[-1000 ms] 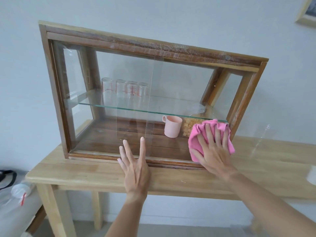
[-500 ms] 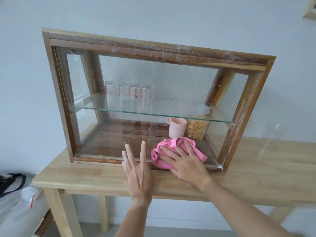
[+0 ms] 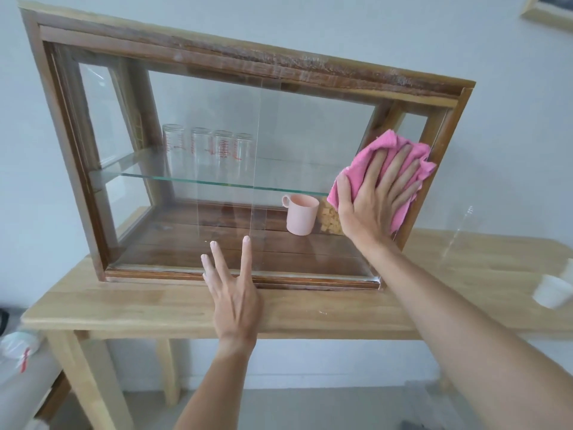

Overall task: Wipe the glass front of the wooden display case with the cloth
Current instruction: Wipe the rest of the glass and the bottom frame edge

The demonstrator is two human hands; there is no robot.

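The wooden display case point(image 3: 242, 62) stands on a light wooden table point(image 3: 139, 302), its glass front point(image 3: 294, 125) facing me. My right hand point(image 3: 375, 197) presses a pink cloth point(image 3: 387, 150) flat against the glass at the right side, about mid-height, close to the right frame post. My left hand point(image 3: 231, 287) rests with its fingers spread on the lower middle of the glass, fingertips pointing up over the bottom frame rail.
Inside the case, several clear measuring glasses point(image 3: 206, 144) stand on a glass shelf point(image 3: 186, 178). A pink mug point(image 3: 300, 214) and a jar of tan pieces point(image 3: 330, 220) sit on its floor. A white cup point(image 3: 555, 293) is at the table's right edge.
My right hand has carried the cloth from the bottom middle of the glass up and to the right side. My left hand has stayed on the lower glass.
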